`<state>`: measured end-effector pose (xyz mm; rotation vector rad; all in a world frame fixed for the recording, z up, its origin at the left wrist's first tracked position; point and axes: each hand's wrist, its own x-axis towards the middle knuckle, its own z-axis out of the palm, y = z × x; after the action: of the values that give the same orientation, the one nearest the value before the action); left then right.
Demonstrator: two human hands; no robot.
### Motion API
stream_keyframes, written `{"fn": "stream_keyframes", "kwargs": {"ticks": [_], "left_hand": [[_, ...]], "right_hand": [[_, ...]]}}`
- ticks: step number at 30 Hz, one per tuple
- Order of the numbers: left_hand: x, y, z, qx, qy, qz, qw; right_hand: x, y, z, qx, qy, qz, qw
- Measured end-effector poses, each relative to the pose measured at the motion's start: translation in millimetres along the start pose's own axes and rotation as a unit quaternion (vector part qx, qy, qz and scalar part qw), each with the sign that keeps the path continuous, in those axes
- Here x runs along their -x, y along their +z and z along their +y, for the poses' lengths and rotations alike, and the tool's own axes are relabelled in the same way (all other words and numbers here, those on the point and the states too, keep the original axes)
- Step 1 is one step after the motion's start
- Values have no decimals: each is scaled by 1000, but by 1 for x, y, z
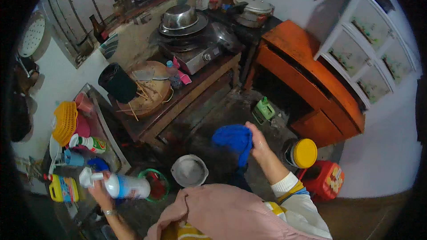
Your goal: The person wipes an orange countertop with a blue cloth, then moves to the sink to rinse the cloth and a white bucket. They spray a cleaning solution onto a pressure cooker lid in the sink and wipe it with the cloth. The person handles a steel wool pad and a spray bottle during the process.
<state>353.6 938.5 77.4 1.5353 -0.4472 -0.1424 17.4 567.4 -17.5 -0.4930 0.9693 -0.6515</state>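
My left hand (pixel 99 191) is wrapped around the neck of a white spray bottle (pixel 128 187) with a blue label. The bottle lies nearly sideways in the air, its white trigger head pointing left. A bright blue cloth (pixel 231 137) hangs from my right hand (pixel 259 142), bunched in the fingers with one end drooping. Below the cloth is the dark floor. Between my hands a grey metal pot (pixel 189 170) stands low, just ahead of my pink apron. Beside the bottle sits a green-rimmed basket (pixel 154 185) with something red inside.
At left, the sink counter holds a yellow colander (pixel 64 123), another spray bottle (pixel 89 143) and a yellow jug (pixel 63 188). Ahead, a wooden table bears a round chopping board (pixel 151 90) and a gas stove (pixel 196 58). Rightward are an orange cabinet (pixel 300 70), a yellow-lidded bucket (pixel 305 153) and a red container (pixel 323 180).
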Motion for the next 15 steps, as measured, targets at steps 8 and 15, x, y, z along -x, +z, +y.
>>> {"fn": "stream_keyframes", "kwargs": {"ticks": [8, 15], "left_hand": [[-27, 235, 51, 312, -14, -178, 933], [-49, 372, 90, 367, -53, -276, 887]], "right_hand": [[-62, -83, -230, -36, -120, -8, 992], [-130, -136, -334, -12, -167, -17, 986]]}}
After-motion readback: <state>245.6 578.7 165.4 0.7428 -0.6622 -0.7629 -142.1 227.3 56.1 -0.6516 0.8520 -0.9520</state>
